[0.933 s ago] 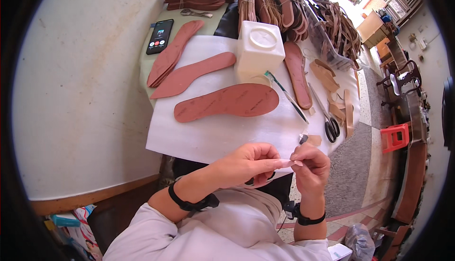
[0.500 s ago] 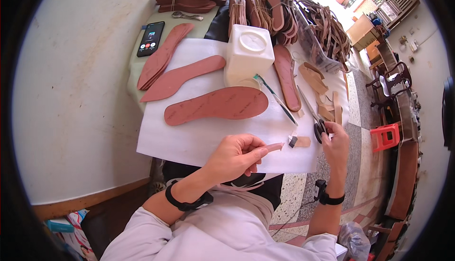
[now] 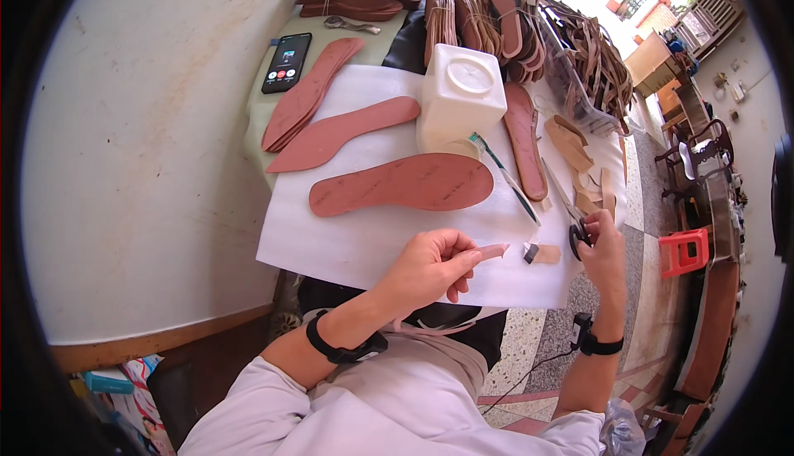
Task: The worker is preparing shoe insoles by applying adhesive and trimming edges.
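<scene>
Pinching a thin pinkish strip (image 3: pixel 494 252) just right of lower centre, the left hand (image 3: pixel 432 269) looks solid; the right hand (image 3: pixel 605 251) is on the scissors (image 3: pixel 565 197) at centre right, can't tell if it's clamped. They might snag the tan scraps (image 3: pixel 569 143) if dragged sideways. White sheet (image 3: pixel 331 249) underneath, speckled floor (image 3: pixel 521 338) lower right, red stool (image 3: pixel 685 237) far right.

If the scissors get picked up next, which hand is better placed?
Probably the right hand: its fingertips are at the handles of the scissors, while the left hand pinches a thin strip farther away.
</scene>
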`<state>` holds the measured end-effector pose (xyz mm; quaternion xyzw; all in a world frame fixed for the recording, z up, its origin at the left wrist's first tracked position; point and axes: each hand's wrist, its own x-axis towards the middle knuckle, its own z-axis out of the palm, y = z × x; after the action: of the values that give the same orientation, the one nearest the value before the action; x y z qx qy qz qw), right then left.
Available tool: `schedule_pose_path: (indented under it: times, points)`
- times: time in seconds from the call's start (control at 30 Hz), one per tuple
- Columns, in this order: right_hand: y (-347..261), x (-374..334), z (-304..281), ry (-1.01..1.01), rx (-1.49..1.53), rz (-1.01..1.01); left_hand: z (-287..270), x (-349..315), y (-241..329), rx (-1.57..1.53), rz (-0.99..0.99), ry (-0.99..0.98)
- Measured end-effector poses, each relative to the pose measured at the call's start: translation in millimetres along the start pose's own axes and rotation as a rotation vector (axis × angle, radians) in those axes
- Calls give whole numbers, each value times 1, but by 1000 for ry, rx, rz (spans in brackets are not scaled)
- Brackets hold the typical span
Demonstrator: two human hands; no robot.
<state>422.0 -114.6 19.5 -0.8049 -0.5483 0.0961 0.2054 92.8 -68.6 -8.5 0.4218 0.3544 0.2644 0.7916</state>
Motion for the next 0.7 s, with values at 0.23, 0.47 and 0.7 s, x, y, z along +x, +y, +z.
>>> schedule_pose_path:
  times: [0.23,0.47,0.7]
  points:
    - [13,-38,-25,116,196,28,4,-2,14,-1,-46,11]
    - [-29,-136,-5,-223,1241,168,6,0,11,-46,-50,33]
    - [-44,-193,49,-561,1531,334,7,0,17,-60,-65,71]
